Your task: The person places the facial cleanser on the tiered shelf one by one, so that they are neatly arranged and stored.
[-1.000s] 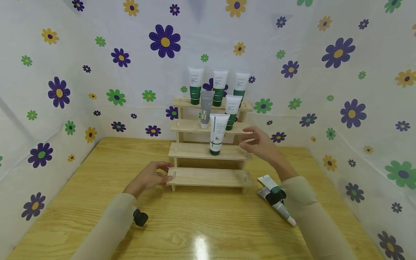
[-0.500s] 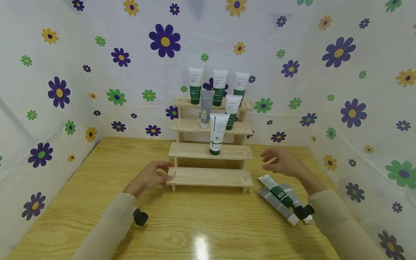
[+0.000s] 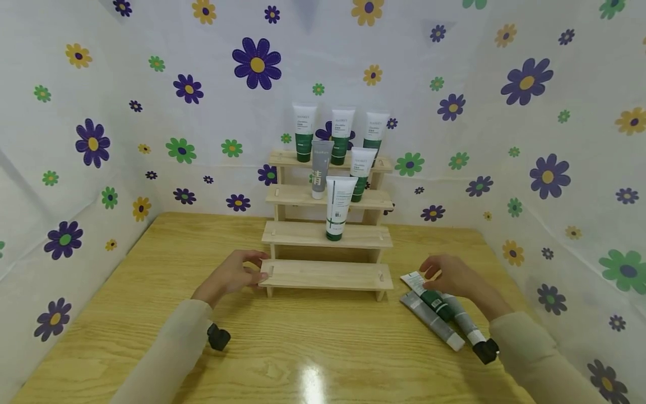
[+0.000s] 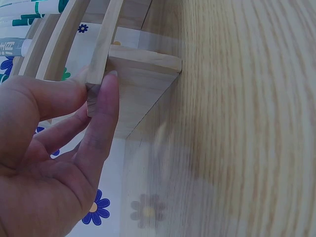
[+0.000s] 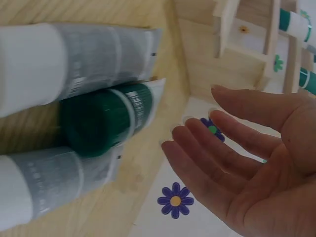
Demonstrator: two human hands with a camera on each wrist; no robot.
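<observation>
My left hand [image 3: 232, 276] pinches the left end of the lowest step of a wooden tiered display stand [image 3: 325, 275]; the left wrist view shows thumb and fingers on either side of the board's end [image 4: 98, 74]. On the right, my right hand [image 3: 454, 276] hovers just over a green-and-white squeeze tube [image 3: 438, 306], its fingers loosely bent and holding nothing. That tube lies on two grey squeeze tubes with white caps, a left one [image 3: 434, 322] and a right one [image 3: 466, 321]. In the right wrist view the fingers [image 5: 197, 163] are apart from the tubes.
Three white-and-green tubes [image 3: 304, 132] stand on the top step. Below them are a grey tube [image 3: 321, 168] and a white-and-green tube [image 3: 361, 168]. A white tube [image 3: 339, 207] stands on the step above the lowest. Flower-patterned cloth [image 3: 202, 112] surrounds the wooden table [image 3: 282, 348].
My right hand has moved from beside the stand's right side, down and to the right, to above the lying tubes. My left hand has stayed on the lowest step.
</observation>
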